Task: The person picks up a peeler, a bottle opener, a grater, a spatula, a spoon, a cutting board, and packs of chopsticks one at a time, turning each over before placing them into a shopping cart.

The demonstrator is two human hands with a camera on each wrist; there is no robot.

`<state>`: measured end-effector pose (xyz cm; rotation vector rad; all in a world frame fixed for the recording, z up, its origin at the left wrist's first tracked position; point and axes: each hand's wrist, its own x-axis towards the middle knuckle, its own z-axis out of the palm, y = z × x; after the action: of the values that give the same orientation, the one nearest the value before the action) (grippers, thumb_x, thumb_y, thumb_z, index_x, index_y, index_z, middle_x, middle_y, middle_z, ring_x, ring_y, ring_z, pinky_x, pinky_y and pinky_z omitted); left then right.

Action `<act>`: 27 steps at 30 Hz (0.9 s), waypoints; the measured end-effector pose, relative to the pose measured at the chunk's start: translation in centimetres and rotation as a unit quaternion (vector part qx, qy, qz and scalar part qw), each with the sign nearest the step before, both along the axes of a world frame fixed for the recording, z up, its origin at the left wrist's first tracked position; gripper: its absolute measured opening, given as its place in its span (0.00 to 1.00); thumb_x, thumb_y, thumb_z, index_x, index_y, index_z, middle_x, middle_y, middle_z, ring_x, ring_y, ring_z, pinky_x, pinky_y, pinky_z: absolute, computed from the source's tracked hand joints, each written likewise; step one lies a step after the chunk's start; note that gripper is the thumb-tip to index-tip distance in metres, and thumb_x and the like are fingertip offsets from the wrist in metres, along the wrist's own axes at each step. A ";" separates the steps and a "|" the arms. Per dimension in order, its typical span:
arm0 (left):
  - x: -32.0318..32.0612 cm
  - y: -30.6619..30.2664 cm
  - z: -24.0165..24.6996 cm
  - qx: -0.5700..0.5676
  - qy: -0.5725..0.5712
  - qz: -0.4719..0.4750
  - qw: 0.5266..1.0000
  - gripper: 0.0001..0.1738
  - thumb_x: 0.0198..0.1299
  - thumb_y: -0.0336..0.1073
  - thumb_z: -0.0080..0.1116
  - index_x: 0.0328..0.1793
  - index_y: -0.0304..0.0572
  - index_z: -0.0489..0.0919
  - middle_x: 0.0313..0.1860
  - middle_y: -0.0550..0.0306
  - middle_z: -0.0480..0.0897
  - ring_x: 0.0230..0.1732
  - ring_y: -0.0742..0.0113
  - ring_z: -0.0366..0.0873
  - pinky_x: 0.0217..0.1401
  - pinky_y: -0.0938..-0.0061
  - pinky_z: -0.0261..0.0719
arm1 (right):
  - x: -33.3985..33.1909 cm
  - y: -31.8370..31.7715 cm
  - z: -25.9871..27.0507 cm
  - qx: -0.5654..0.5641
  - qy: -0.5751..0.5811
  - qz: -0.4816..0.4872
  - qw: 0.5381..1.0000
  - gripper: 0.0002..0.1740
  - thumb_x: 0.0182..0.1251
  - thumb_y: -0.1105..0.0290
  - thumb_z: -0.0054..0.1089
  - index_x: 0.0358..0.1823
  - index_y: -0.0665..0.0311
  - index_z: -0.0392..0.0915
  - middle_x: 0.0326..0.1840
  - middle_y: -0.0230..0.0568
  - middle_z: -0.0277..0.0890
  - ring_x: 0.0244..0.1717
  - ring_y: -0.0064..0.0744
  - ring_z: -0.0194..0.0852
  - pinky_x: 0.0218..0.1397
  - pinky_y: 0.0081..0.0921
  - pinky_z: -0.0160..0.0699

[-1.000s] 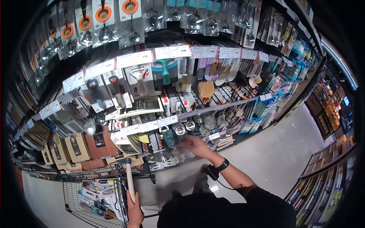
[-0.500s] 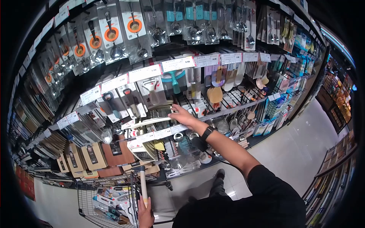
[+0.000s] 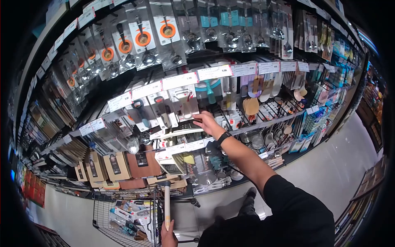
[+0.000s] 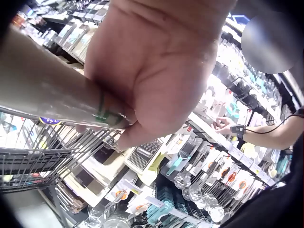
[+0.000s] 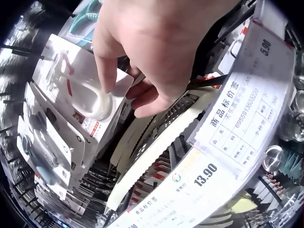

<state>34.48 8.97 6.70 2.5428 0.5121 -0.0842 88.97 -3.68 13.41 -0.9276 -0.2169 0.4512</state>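
My right hand (image 3: 209,124) is at the lower right corner of a carded white-handled peeler (image 5: 88,97) hanging on a shelf hook. In the right wrist view the thumb overlaps the card's front, and the loosely curled fingers lie beyond its edge, with a gap between them. Below that hand a cream-framed grater (image 5: 161,147) lies along the shelf edge. My left hand (image 4: 152,71) grips the pale round handle (image 3: 167,206) of a wire shopping cart (image 3: 105,214), its fingers wrapped round the bar. Packaged utensils (image 3: 127,220) fill part of the cart.
Price labels (image 3: 180,81) line the shelf fronts. Packaged ladles and spoons (image 3: 142,39) hang above; wooden boards (image 3: 117,166) stand low at the left. Carded peelers (image 5: 45,147) hang beside the white one. Tiled floor (image 3: 304,168) extends to the right.
My right hand has risen from over the lower shelf, past the grater, to the carded peeler's corner. The left hand still grips the cart handle. The head view has shifted left.
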 end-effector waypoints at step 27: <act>1.5 -0.4 -0.7 0.021 -0.012 0.020 1.000 0.41 0.54 0.15 0.40 0.76 0.55 0.66 0.69 0.22 0.63 0.68 0.28 0.65 0.69 0.52 0.68 | -7.0 -4.5 2.7 -0.014 -0.136 -0.060 0.989 0.17 0.74 0.70 0.54 0.61 0.69 0.72 0.57 0.41 0.76 0.54 0.32 0.79 0.51 0.33 0.87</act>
<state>35.98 8.59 6.03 2.5698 0.5616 -0.0288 82.02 -8.17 16.10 -1.0232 -0.4008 0.2149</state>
